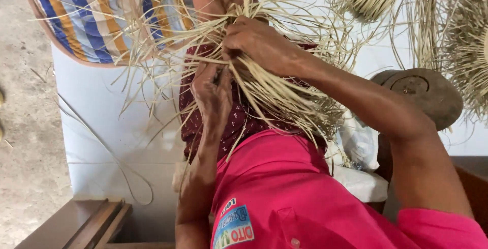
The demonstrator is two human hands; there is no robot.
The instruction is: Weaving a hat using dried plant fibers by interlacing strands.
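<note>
I see a tangle of pale straw strips (274, 89) bunched over the lap, lying on dark maroon patterned cloth (239, 119) and fanning out loose toward the top and both sides. The right hand (259, 43) sits on top of the bunch, knuckles up, fingers curled tight and pressing a cluster of strips together; its forearm runs down to the lower right into a bright pink sleeve (442, 228). The left hand (213, 94) is just below and beside it, wrist bent, fingers closed in a pinch on a few strips, the forearm coming straight up from the bottom edge. The two hands are nearly touching. A pink shirt (274, 193) fills the bottom middle. Above left lies a striped blue, orange and white cloth (86, 20). To the right stands a round dark wooden block (422, 94), and past it more bundled straw (457, 30) spreads over a white sheet (101, 117). A wooden frame (96, 223) shows at lower left
</note>
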